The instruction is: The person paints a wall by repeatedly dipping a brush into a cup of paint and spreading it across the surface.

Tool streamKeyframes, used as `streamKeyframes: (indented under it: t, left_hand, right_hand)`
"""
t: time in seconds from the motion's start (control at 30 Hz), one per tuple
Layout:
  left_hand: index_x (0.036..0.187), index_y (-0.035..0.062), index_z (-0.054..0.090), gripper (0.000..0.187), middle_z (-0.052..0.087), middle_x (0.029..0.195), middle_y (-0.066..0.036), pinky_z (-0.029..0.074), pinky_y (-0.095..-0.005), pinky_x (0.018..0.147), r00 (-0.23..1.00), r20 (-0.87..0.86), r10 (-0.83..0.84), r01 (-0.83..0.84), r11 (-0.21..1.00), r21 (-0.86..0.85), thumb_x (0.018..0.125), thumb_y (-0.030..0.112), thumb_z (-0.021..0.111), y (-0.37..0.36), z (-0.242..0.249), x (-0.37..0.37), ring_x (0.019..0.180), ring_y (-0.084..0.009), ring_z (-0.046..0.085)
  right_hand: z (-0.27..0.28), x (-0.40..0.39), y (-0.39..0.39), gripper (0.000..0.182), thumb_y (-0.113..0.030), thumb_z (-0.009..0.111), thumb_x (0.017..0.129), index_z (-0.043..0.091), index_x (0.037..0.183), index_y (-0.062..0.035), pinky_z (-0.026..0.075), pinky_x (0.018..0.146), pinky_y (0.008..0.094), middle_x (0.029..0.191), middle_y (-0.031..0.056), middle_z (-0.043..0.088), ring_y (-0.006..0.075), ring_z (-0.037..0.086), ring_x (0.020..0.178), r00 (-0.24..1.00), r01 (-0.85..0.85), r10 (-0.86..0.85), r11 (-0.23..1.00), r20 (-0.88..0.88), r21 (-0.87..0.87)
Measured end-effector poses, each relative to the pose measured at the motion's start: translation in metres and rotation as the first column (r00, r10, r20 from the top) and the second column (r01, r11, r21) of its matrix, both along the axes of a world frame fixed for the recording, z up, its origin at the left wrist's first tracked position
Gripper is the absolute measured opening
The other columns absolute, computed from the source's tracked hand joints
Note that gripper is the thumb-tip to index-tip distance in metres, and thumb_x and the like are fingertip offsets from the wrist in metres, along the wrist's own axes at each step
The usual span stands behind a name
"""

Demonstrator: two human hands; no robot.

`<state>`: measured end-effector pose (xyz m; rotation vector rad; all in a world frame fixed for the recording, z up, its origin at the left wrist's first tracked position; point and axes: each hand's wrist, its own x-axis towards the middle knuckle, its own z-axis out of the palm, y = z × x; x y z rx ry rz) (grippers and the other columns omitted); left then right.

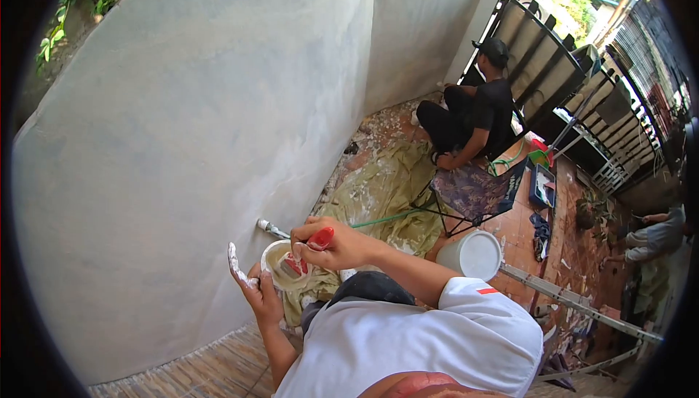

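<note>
My right hand (328, 243) is closed round a red-handled tool (320, 238), the handle's end poking up out of the fist. Below the fist, inside a small white tub (266, 258), a red and white piece (295, 265) shows, smeared with pale paste. My left hand (261, 297) is at the tub's left side, its fingers stretched up and coated in white, with the thumb right at the rim. Close behind the tub, a metal pipe end (268, 227) juts from the grey plastered wall (182, 143).
A person (480, 110) in black crouches by the far wall. Nearby are a folding stool (480, 190), a lidded white bucket (472, 255), a crumpled drop cloth (386, 179) and a green hose (386, 218). A metal ladder (568, 297) lies right; another person (655, 241) is beyond it.
</note>
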<state>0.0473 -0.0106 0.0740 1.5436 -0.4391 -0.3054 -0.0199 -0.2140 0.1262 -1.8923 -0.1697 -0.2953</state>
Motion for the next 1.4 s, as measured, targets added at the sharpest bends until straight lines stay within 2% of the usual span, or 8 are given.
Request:
streamKeyframes:
  t: [0.07, 0.17, 0.43, 0.5, 0.73, 1.03, 1.33, 1.4]
  left_hand:
    - [0.146, 0.0123, 0.007, 0.068, 0.058, 0.089, 0.0, 0.026, -0.0155, 0.045, 1.0, 0.024, -0.009, 0.009, 1.0, -0.016, 0.089, 0.006, 0.043, 0.002, -0.005, 0.0, 0.056, -0.0006, 0.035]
    - [0.146, 0.0128, 0.008, 0.066, 0.058, 0.089, -0.001, 0.026, -0.0151, 0.045, 0.998, -0.027, 0.062, -0.063, 0.997, -0.039, 0.089, 0.007, 0.042, 0.002, -0.001, 0.002, 0.057, -0.0002, 0.035]
    - [0.146, 0.0133, 0.011, 0.066, 0.051, 0.079, 0.001, 0.028, -0.0165, 0.045, 0.991, -0.069, 0.112, -0.122, 0.977, -0.175, 0.088, 0.003, 0.042, 0.034, -0.004, 0.029, 0.056, -0.001, 0.034]
    - [0.145, 0.0132, 0.012, 0.066, 0.05, 0.078, 0.002, 0.028, -0.0166, 0.045, 0.993, -0.062, 0.103, -0.114, 0.972, -0.207, 0.088, 0.002, 0.041, 0.049, -0.006, 0.038, 0.055, -0.001, 0.034]
    - [0.145, 0.0131, 0.013, 0.065, 0.047, 0.075, 0.003, 0.028, -0.0168, 0.044, 0.99, -0.046, 0.131, -0.138, 0.954, -0.265, 0.088, 0.002, 0.041, 0.082, -0.005, 0.059, 0.055, -0.0009, 0.034]
    - [0.145, 0.0149, 0.013, 0.064, 0.053, 0.081, 0.001, 0.027, -0.0163, 0.044, 0.982, -0.098, 0.159, -0.181, 0.943, -0.278, 0.089, 0.004, 0.042, 0.128, -0.018, 0.077, 0.055, -0.0008, 0.035]
    - [0.145, 0.0142, 0.014, 0.064, 0.054, 0.082, 0.0, 0.024, -0.0163, 0.044, 0.976, -0.089, 0.198, -0.215, 0.936, -0.279, 0.088, 0.003, 0.041, 0.139, -0.029, 0.083, 0.054, -0.0009, 0.032]
    - [0.145, 0.0137, 0.014, 0.064, 0.054, 0.082, 0.0, 0.024, -0.0163, 0.044, 0.976, -0.075, 0.206, -0.218, 0.938, -0.27, 0.088, 0.003, 0.041, 0.136, -0.026, 0.082, 0.054, -0.0009, 0.032]
  right_hand:
    - [-0.005, -0.002, 0.002, 0.02, -0.017, 0.05, 0.088, 0.054, 0.076, -0.0021, 0.038, 0.065, 0.0355, 0.061, 0.0116, 0.049, 0.0257, 0.044, 0.059, 1.0, 0.012, -0.011, 1.0, -0.007, 0.009]
    - [-0.011, 0.0, 0.002, 0.024, -0.018, 0.048, 0.093, 0.054, 0.078, 0.0002, 0.039, 0.059, 0.0272, 0.064, 0.0057, 0.05, 0.0092, 0.047, 0.064, 0.988, 0.034, 0.004, 0.971, -0.156, 0.236]
    - [-0.026, 0.016, 0.049, 0.022, -0.018, 0.046, 0.095, 0.055, 0.081, -0.0031, 0.036, 0.056, 0.0219, 0.065, -0.0034, 0.047, 0.0035, 0.042, 0.063, 0.963, 0.268, -0.247, 0.844, -0.105, 0.465]
    - [-0.022, 0.018, 0.06, 0.024, -0.021, 0.046, 0.096, 0.056, 0.081, -0.0054, 0.034, 0.052, 0.0201, 0.068, -0.0038, 0.049, 0.002, 0.042, 0.062, 0.934, 0.358, -0.289, 0.746, -0.212, 0.561]
    - [-0.03, 0.04, 0.093, 0.023, -0.021, 0.042, 0.095, 0.055, 0.081, -0.0079, 0.032, 0.045, 0.0199, 0.067, 0.0001, 0.056, 0.0046, 0.047, 0.051, 0.91, 0.409, -0.324, 0.595, -0.259, 0.692]
    - [-0.019, 0.065, 0.128, 0.019, -0.019, 0.041, 0.094, 0.052, 0.083, -0.0079, 0.033, 0.046, 0.0215, 0.067, 0.0054, 0.059, 0.0109, 0.055, 0.054, 0.891, 0.398, -0.374, 0.365, -0.259, 0.842]
    - [-0.001, 0.069, 0.084, 0.019, -0.025, 0.047, 0.089, 0.05, 0.085, -0.0064, 0.044, 0.055, 0.0287, 0.069, 0.008, 0.057, 0.0171, 0.057, 0.058, 0.85, 0.355, -0.499, 0.304, -0.17, 0.884]
    - [0.012, 0.072, 0.066, 0.019, -0.026, 0.048, 0.089, 0.051, 0.086, -0.0065, 0.044, 0.055, 0.0289, 0.068, 0.0069, 0.056, 0.0167, 0.056, 0.057, 0.779, 0.368, -0.615, 0.293, -0.121, 0.882]
